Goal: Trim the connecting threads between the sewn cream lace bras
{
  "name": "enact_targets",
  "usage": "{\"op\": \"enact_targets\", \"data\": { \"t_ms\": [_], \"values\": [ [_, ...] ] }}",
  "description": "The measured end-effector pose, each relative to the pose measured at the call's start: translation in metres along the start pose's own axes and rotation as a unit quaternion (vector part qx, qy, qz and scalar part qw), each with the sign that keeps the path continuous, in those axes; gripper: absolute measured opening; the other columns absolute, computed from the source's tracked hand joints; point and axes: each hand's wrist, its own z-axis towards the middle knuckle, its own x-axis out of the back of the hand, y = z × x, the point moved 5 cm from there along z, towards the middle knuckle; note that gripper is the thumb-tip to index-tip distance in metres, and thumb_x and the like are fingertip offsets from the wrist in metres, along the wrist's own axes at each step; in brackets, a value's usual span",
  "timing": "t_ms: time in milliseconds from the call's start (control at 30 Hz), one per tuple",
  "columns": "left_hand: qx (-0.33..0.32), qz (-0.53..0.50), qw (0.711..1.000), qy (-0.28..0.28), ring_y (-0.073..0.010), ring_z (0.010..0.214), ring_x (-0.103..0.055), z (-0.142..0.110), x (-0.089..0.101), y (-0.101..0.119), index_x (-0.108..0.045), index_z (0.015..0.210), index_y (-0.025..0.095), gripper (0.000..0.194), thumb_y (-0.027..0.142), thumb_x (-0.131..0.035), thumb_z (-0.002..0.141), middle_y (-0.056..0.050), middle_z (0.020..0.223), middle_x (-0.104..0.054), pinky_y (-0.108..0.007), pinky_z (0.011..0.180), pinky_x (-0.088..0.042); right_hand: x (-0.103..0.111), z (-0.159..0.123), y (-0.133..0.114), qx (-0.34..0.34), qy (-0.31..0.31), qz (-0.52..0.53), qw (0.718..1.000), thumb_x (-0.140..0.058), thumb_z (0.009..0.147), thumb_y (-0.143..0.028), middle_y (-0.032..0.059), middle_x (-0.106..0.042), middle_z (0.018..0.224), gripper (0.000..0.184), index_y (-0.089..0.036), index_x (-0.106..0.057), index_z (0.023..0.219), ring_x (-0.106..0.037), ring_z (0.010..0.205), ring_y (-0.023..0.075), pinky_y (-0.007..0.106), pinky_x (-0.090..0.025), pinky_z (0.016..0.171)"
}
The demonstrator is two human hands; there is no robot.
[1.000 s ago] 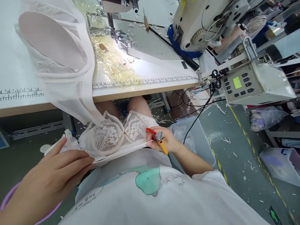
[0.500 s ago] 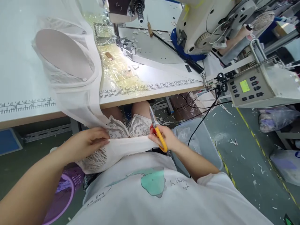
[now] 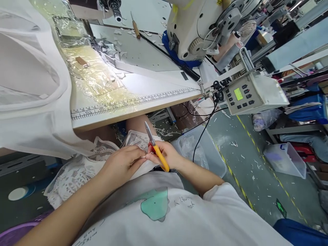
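A white lace bra (image 3: 74, 176) lies across my lap below the table edge. My left hand (image 3: 125, 162) is closed, its thumb and fingers pinching the bra's pale edge. My right hand (image 3: 166, 155) keeps scissors (image 3: 161, 159) with yellow and red handles in its grip, blades pointing up and away from me. The right thumb and finger also meet that edge, right beside my left fingertips. Whatever is between the fingertips is mostly hidden. More white bra material with a smooth moulded cup (image 3: 23, 75) rests on the table at left and hangs over its edge.
A sewing machine (image 3: 189, 30) stands on the table (image 3: 143, 92), which has a printed ruler along its front. An awl (image 3: 135, 29) and scraps lie by it. A control box (image 3: 243, 94) sits at right. Below are a clear bin (image 3: 215, 153) and a purple basket (image 3: 17, 232).
My left hand has slid right along the bra's edge and now meets my right hand. The view has turned to the right. The scissors stay in my right hand.
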Motion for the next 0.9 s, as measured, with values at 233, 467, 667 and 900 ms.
{"op": "enact_targets", "data": {
  "t_ms": [233,467,667,900],
  "values": [
    [0.047,-0.180,0.982,-0.016,-0.0144,0.061,-0.054,-0.006,0.004,-0.005,-0.066,0.075,0.019,0.029,0.038,-0.046,0.083,-0.001,0.068,-0.060,-0.023,0.056,-0.042,0.008,-0.004,-0.001,0.048,0.027,0.034,0.998,-0.076,0.058,-0.045,-0.0009,-0.052,0.070,0.040,-0.017,-0.054,0.075,-0.049,0.061,0.0102,0.024,-0.046,0.060],
    [0.034,-0.147,0.987,0.049,-0.0136,0.060,-0.055,-0.008,0.009,0.002,-0.063,0.075,0.021,0.017,0.033,-0.051,0.081,0.001,0.068,-0.062,-0.022,0.055,-0.042,0.004,-0.004,0.000,0.031,0.036,0.037,0.998,-0.075,0.058,-0.047,-0.0003,-0.054,0.072,0.041,-0.019,-0.047,0.071,-0.050,0.061,0.0111,0.025,-0.047,0.058],
    [-0.040,-0.126,0.984,0.121,-0.0127,0.072,-0.060,-0.010,0.013,0.012,-0.063,0.077,0.021,0.014,0.022,-0.050,0.083,0.000,0.079,-0.064,-0.021,0.065,-0.045,0.006,-0.005,-0.006,0.061,0.008,-0.034,0.998,-0.063,0.067,-0.059,-0.0002,-0.051,0.071,0.045,-0.020,-0.044,0.076,-0.050,0.063,0.0121,0.026,-0.047,0.059],
    [-0.004,-0.176,0.975,0.135,-0.0158,0.079,-0.063,-0.020,0.023,0.009,-0.062,0.069,0.022,0.012,0.020,-0.056,0.079,-0.002,0.082,-0.068,-0.021,0.063,-0.047,0.022,-0.002,-0.006,0.192,-0.054,-0.362,0.911,-0.049,0.063,-0.079,0.0045,-0.049,0.070,0.059,-0.021,-0.036,0.070,-0.047,0.065,0.0182,0.033,-0.044,0.062]
  ]
}}
